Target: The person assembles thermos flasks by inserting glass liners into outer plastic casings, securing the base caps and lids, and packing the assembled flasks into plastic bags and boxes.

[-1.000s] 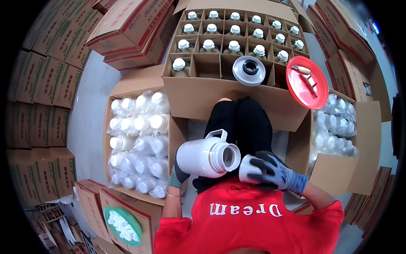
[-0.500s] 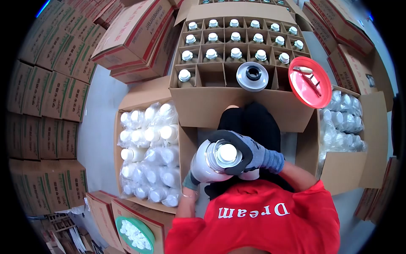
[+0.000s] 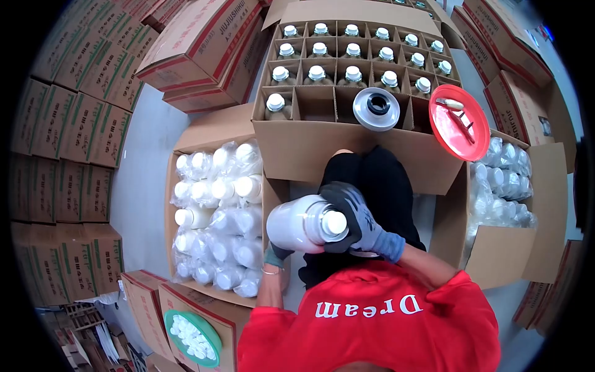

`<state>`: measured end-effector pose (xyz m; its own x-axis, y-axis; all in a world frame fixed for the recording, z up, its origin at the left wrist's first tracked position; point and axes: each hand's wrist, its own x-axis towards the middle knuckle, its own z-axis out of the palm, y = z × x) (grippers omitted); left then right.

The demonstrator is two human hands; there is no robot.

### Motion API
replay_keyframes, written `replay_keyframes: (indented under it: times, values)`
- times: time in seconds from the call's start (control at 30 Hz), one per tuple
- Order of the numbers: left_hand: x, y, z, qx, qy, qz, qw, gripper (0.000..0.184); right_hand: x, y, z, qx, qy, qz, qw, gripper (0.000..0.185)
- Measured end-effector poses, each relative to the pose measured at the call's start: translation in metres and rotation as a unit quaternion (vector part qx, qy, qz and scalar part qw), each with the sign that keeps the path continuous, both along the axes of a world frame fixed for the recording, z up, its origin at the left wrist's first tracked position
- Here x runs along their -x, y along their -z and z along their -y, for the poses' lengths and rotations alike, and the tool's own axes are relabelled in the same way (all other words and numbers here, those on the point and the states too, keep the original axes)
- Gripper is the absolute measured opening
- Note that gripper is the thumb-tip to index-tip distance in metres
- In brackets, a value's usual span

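A white thermos-like jug (image 3: 291,224) lies tilted above the lap, its mouth end toward the right, with a small white cap or stopper (image 3: 334,223) at that end. Wrapped round the jug's lower left side is my gloved left hand (image 3: 277,254), mostly hidden by it. My gloved right hand (image 3: 356,217) grips the neck end of the jug beside the white stopper. The white cup seen earlier is largely hidden near my right hand.
Ahead stands a divided carton (image 3: 347,149) of white-capped bottles (image 3: 280,75), bearing a grey-white round lid (image 3: 376,109) and a red dish (image 3: 460,123). Plastic-wrapped white bottles (image 3: 238,220) fill a left carton; others (image 3: 502,180) lie right. A green bowl (image 3: 193,338) holds small white pieces.
My right hand has come across from the right onto the jug's neck, where a white stopper now shows in the opening. Since half a second ago the jug has tipped further onto its side.
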<state>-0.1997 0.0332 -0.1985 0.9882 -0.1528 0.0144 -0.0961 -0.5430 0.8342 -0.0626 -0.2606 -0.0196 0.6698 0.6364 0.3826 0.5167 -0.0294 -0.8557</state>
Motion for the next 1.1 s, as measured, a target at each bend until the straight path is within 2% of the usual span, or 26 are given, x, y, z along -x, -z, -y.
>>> replay_keyframes:
  times: [0.07,0.1,0.17,0.2,0.23,0.27,0.33,0.4,0.47,0.57,0.67,0.73,0.77,0.8,0.83,0.9,0.93,1.0,1.03,1.1]
  values:
    - [-0.007,0.018,-0.020,-0.057,0.043,0.004,0.997,0.070,0.017,-0.003,0.024,0.122,0.063,0.060,0.989,0.096]
    - [-0.010,0.028,-0.029,-0.083,0.064,0.006,0.994,0.071,0.028,0.000,0.038,0.177,0.037,0.030,0.983,0.096]
    - [-0.004,0.044,-0.034,-0.133,0.104,0.005,0.986,0.071,0.053,0.029,0.060,0.322,-0.015,0.083,0.943,0.096]
    - [0.000,0.050,-0.034,-0.115,0.094,0.001,0.989,0.070,0.062,0.049,0.067,0.390,-0.042,0.111,0.913,0.095]
    - [0.002,0.054,-0.034,-0.099,0.083,0.000,0.992,0.069,0.061,0.054,0.069,0.410,-0.071,0.018,0.909,0.090]
    - [0.002,0.058,-0.034,-0.084,0.071,-0.001,0.994,0.067,0.061,0.057,0.075,0.407,0.003,0.042,0.912,0.088]
    - [0.001,0.050,-0.029,-0.080,0.060,-0.002,0.995,0.065,0.049,0.004,0.075,0.393,0.149,0.089,0.903,0.085]
    - [0.005,0.030,-0.019,-0.076,0.048,-0.008,0.996,0.063,0.031,-0.047,0.069,0.279,0.286,0.067,0.914,0.084]
    - [0.004,0.004,-0.008,-0.071,0.039,-0.011,0.997,0.061,0.023,-0.074,0.061,0.219,0.284,0.056,0.932,0.083]
    - [-0.013,-0.041,0.016,0.046,-0.013,-0.008,0.999,0.060,0.031,-0.056,0.044,0.186,0.208,0.119,0.953,0.082]
    - [-0.009,-0.059,0.016,-0.001,-0.001,-0.002,1.000,0.060,0.015,-0.042,0.051,0.187,0.175,0.264,0.930,0.075]
    - [-0.011,-0.067,0.020,0.002,-0.016,-0.003,1.000,0.059,-0.009,-0.032,0.051,0.112,0.133,0.251,0.952,0.070]
    - [-0.012,-0.072,0.019,0.013,-0.034,-0.004,0.999,0.059,-0.012,-0.026,0.046,0.040,0.127,0.115,0.984,0.068]
    - [-0.012,-0.077,0.022,0.026,-0.056,-0.008,0.998,0.058,-0.013,-0.024,0.048,0.005,0.088,-0.118,0.989,0.072]
    - [-0.011,-0.082,0.022,0.036,-0.076,-0.016,0.996,0.058,-0.015,-0.029,0.049,-0.047,0.097,-0.341,0.934,0.078]
    - [-0.015,-0.092,0.018,0.049,-0.103,-0.028,0.993,0.057,-0.017,-0.052,0.057,-0.057,0.077,-0.572,0.815,0.083]
    - [-0.017,-0.095,0.016,0.050,-0.109,-0.035,0.992,0.056,-0.016,-0.065,0.065,-0.040,0.063,-0.609,0.789,0.084]
    - [-0.028,-0.094,0.009,0.047,-0.105,-0.045,0.992,0.056,-0.017,-0.066,0.077,0.040,0.051,-0.459,0.886,0.084]
    - [-0.035,-0.091,0.007,0.043,-0.097,-0.045,0.993,0.055,-0.019,-0.059,0.082,0.097,0.051,-0.248,0.963,0.083]
    - [-0.043,-0.083,-0.001,0.024,-0.065,-0.041,0.997,0.052,-0.022,-0.057,0.084,0.165,0.050,0.040,0.984,0.077]
